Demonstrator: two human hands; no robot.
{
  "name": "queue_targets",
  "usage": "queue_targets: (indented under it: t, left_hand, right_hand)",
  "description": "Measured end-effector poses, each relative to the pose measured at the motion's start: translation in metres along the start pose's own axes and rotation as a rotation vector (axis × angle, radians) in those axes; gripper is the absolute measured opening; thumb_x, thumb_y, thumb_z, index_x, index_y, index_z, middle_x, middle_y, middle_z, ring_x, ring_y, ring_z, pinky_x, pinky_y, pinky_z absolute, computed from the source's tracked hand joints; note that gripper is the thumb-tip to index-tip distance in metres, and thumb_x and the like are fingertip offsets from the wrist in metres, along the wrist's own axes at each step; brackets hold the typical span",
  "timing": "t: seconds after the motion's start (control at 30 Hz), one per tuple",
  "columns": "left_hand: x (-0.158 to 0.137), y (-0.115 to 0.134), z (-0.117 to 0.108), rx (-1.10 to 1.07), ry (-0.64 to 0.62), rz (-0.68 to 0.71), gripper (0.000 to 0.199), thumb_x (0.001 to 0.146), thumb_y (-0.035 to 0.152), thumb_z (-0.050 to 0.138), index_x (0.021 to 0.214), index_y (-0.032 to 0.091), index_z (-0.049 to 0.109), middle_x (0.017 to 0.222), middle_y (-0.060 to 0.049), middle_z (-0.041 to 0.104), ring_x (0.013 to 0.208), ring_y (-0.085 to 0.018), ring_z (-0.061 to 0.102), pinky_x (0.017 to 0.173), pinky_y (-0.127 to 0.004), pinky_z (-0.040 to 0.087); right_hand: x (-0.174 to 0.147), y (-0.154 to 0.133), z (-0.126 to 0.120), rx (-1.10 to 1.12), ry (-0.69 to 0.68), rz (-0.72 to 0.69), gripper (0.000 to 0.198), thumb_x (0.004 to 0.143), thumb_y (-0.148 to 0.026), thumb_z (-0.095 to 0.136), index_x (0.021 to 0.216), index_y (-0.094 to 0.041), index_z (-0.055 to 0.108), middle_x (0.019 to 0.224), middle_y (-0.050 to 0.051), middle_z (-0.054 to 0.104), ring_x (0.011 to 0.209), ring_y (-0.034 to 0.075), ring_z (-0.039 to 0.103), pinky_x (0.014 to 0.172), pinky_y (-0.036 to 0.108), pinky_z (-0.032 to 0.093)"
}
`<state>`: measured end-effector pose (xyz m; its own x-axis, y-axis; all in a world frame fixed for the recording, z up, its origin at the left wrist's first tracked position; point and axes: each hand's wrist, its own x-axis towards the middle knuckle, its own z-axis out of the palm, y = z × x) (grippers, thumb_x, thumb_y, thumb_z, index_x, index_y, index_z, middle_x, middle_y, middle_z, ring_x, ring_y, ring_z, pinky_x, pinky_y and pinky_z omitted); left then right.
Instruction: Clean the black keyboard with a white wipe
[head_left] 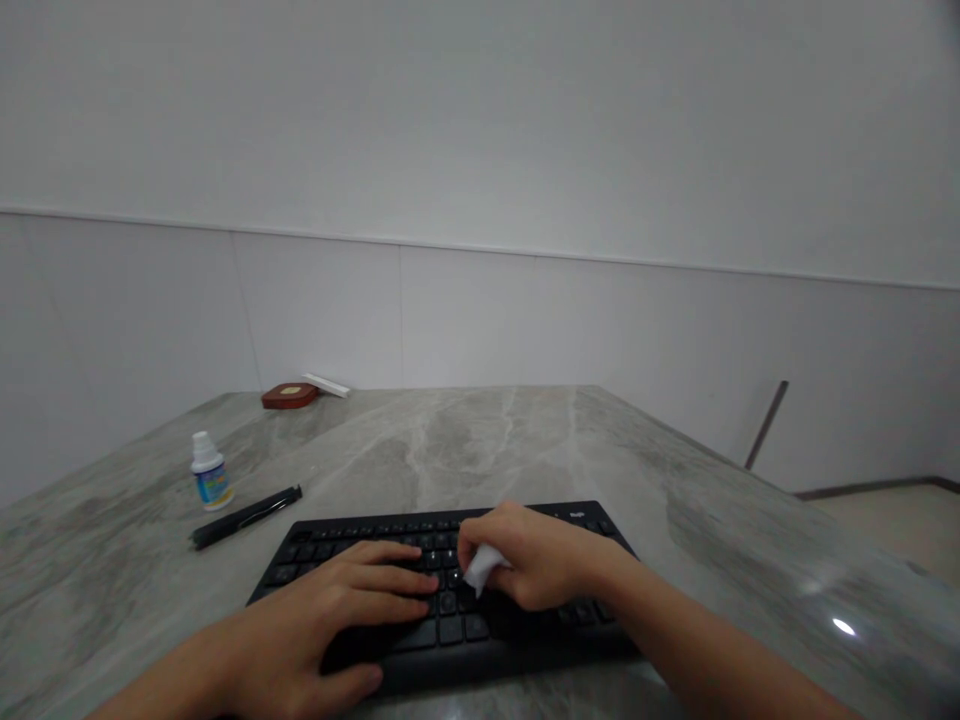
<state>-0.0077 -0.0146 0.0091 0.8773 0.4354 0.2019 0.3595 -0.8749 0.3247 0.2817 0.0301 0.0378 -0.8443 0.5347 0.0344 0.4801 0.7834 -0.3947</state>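
A black keyboard (450, 630) lies on the grey marbled table in front of me. My left hand (337, 615) rests over its left half, fingers stretched out and apart on the keys, with the thumb near the front edge. Over the middle keys, my right hand (529, 560) is closed around a small white wipe (484, 568), which may be tissue or cloth. One end of the wipe pokes out below the curled fingers and touches or nearly touches the keys. Both hands cover part of the keyboard.
Left of the keyboard are a black pen-like stick (246, 517) and a small white bottle (210, 475) with a blue label. At the table's far left edge sit a reddish-brown box (290, 397) and a thin white object (327, 385). A pale wall (480, 310) stands behind the table (465, 440).
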Motion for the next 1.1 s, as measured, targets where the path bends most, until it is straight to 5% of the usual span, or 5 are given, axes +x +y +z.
queue_targets:
  t: [0.7,1.1]
  left_hand:
    - [0.0006,-0.0025,0.0007,0.044,-0.048,-0.037,0.064,0.086,0.016,0.061,0.146,0.030,0.045,0.149,-0.005,0.050,0.142,-0.033,0.040,0.112,-0.057,0.042]
    - [0.0040,-0.0050,0.0016,-0.002,-0.017,0.007,0.060,0.087,0.016,0.061,0.144,0.028,0.049,0.146,-0.006,0.053,0.141,-0.033,0.040,0.111,-0.055,0.043]
  right_hand:
    - [-0.0026,0.0049,-0.0035,0.020,-0.017,0.036,0.026,0.070,-0.005,0.062,0.094,-0.017,0.065,0.073,-0.001,0.063,0.064,0.012,0.054,0.060,0.020,0.039]
    - [0.0014,0.0088,0.0016,-0.010,0.070,0.043,0.028,0.076,-0.008,0.063,0.102,-0.017,0.063,0.090,0.004,0.068,0.080,0.016,0.059,0.072,0.025,0.042]
